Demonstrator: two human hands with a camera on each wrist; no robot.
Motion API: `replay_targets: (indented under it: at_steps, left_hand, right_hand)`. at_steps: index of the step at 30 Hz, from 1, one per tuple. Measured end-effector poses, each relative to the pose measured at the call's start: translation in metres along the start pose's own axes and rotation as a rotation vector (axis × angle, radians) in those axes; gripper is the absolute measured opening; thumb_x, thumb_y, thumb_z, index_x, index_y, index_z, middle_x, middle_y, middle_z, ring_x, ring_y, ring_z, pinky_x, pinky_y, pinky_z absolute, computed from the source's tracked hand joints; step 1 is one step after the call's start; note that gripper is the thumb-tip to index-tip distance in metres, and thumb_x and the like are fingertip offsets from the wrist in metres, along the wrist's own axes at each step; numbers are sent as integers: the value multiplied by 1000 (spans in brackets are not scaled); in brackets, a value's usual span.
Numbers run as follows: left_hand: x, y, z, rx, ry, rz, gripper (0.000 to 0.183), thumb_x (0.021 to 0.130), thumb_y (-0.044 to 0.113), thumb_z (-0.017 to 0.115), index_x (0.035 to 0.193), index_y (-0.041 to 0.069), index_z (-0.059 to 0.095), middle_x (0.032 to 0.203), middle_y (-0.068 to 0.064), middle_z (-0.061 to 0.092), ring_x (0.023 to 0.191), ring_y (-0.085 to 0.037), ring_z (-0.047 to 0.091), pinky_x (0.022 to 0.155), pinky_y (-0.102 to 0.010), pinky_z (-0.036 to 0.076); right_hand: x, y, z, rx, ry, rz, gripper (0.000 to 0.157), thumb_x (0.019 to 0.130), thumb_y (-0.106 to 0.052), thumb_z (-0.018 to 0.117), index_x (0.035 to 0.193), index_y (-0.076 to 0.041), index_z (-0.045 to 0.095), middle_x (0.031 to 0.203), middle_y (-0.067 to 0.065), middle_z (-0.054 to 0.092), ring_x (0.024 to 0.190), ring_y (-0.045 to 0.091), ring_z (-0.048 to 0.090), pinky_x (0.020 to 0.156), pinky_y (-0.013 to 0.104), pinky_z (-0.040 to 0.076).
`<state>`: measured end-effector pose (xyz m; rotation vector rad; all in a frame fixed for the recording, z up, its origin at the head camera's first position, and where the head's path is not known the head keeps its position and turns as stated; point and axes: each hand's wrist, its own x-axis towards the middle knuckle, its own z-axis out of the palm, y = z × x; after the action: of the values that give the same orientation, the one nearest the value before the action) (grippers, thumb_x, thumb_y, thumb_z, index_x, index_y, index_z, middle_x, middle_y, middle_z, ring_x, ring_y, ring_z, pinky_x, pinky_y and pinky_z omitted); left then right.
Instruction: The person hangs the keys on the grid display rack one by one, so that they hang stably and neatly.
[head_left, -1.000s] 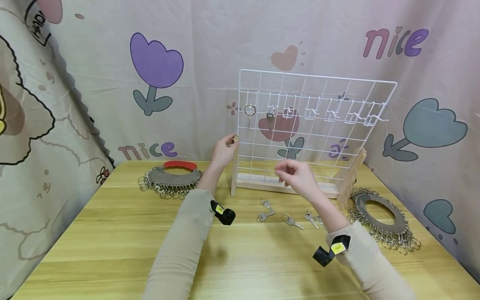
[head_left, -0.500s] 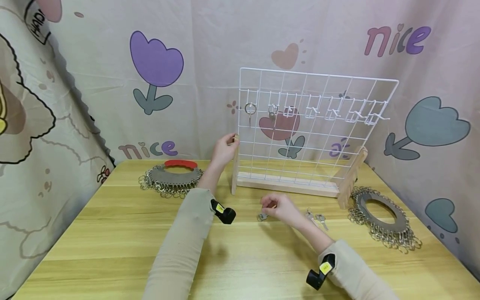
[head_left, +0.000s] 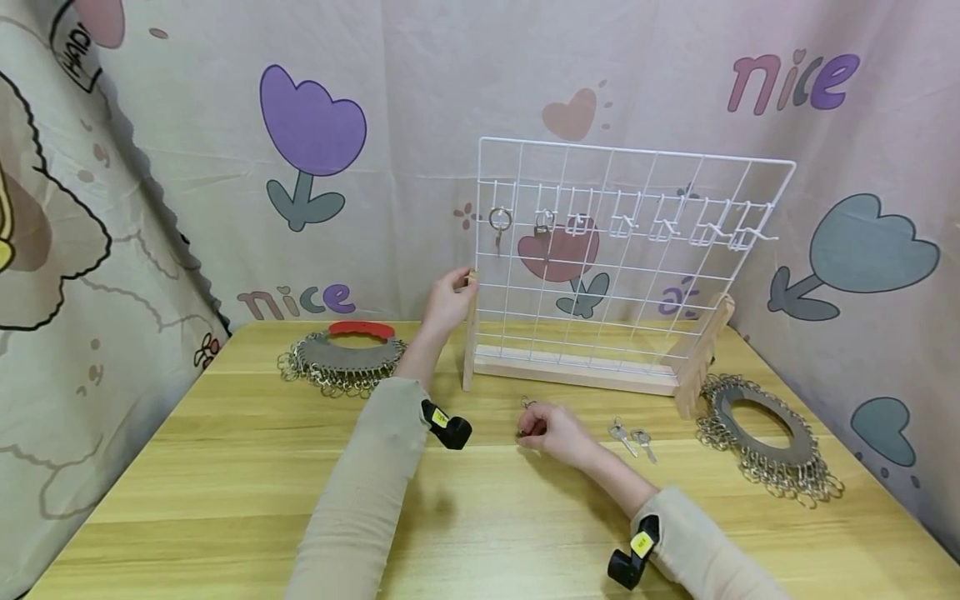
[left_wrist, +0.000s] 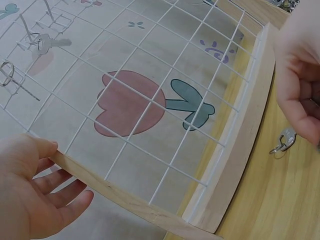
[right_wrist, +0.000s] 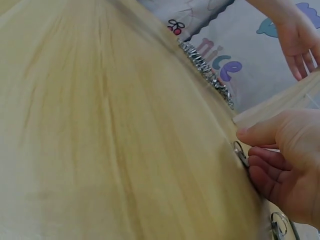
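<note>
My left hand [head_left: 448, 302] grips the wooden upright [left_wrist: 107, 186] of a white wire grid rack [head_left: 600, 312], thumb in front and fingers behind. My right hand [head_left: 558, 433] is low over the table, fingers curled. In the right wrist view a key with a ring [right_wrist: 240, 153] lies at its fingertips, but whether they pinch it is hidden. A key [left_wrist: 286, 139] shows beside the right hand in the left wrist view. Two keys lie to its right, the nearer key [head_left: 622, 436] and another key [head_left: 643, 443]. A ringed key [head_left: 500, 221] and a second key [left_wrist: 52, 44] hang from the leftmost hooks.
A ring-shaped plate strung with metal rings [head_left: 330, 358] and a red grip [head_left: 362, 330] lies at the left. A similar plate [head_left: 772, 454] lies at the right. White hooks [head_left: 664, 228] line the grid. A printed curtain [head_left: 420, 92] stands behind.
My right hand has come down from before the rack to the keys on the table, then shifted slightly toward me. The second hanging key has swung. The left hand stays put.
</note>
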<state>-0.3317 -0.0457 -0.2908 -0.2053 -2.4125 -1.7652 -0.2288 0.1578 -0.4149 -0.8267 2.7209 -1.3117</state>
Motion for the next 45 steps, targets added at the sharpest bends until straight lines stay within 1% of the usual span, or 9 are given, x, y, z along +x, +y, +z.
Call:
replay_targets:
  at_steps: [7, 11, 15, 22, 27, 30, 36, 41, 45]
  left_hand:
    - [-1, 0, 0, -2, -2, 3, 44, 97, 18, 51, 138, 6, 43, 136, -14, 47, 127, -27, 40, 103, -39, 34]
    - [-1, 0, 0, 6, -1, 6, 44, 97, 20, 50, 138, 6, 43, 136, -13, 47, 127, -27, 40, 103, -39, 35]
    - [-1, -1, -1, 9, 0, 1, 44, 97, 21, 51, 138, 7, 43, 136, -13, 47, 127, -26, 40, 102, -39, 35]
    - [-2, -2, -1, 12, -1, -8, 45, 97, 22, 51, 138, 8, 43, 136, -13, 47, 126, -26, 41, 102, -39, 36]
    - [-2, -2, -2, 2, -7, -14, 45, 97, 22, 50, 139, 8, 42, 137, -13, 46, 127, -27, 40, 102, -39, 36]
    - [-2, -2, -1, 0, -8, -12, 45, 97, 22, 51, 139, 8, 42, 137, -14, 46, 127, -27, 40, 102, -39, 35]
    - [-2, -2, -1, -1, -6, -3, 44, 96, 21, 51, 138, 9, 43, 136, -14, 47, 126, -27, 41, 102, -39, 35]
    - [-1, -1, 0, -11, -8, -3, 45, 97, 21, 51, 139, 7, 42, 137, -14, 46, 127, -27, 40, 103, -39, 35]
    - [-1, -1, 0, -18, -9, -3, 45, 97, 20, 50, 139, 6, 42, 136, -15, 46, 126, -27, 41, 103, -39, 35]
  right_hand:
    - [-2, 4, 4, -108, 6, -10, 15, 73, -3, 76, 77, -9, 62, 79, -1, 53, 69, 8, 50, 59, 20, 46]
    - [-3, 5, 3, -149, -3, -43, 13, 74, -6, 77, 73, -10, 64, 80, -3, 52, 71, 9, 49, 61, 21, 45]
    - [-4, 4, 2, -185, -15, -73, 11, 76, -8, 75, 71, -11, 66, 82, -4, 52, 73, 9, 49, 63, 23, 43]
    - [-6, 5, 2, -233, -50, -126, 12, 81, -5, 69, 72, -10, 64, 87, -2, 51, 77, 11, 50, 66, 24, 45]
    - [-6, 4, -1, -198, -50, -135, 11, 83, -3, 66, 75, -8, 63, 86, -2, 53, 76, 10, 50, 65, 22, 46]
    - [-6, 4, -4, -145, -36, -118, 10, 83, -1, 65, 76, -7, 62, 82, -3, 54, 72, 7, 50, 62, 20, 47]
    - [-5, 1, -15, -74, 22, -85, 6, 84, 2, 60, 80, -2, 61, 75, -1, 58, 66, 5, 52, 57, 21, 48]
    - [-4, -5, -29, -78, 85, -39, 4, 88, -2, 59, 85, -1, 61, 74, 2, 60, 65, 11, 55, 54, 22, 48]
    - [-2, -9, -41, -86, 134, -56, 4, 90, -2, 58, 86, 0, 60, 73, 5, 61, 63, 19, 58, 51, 22, 47]
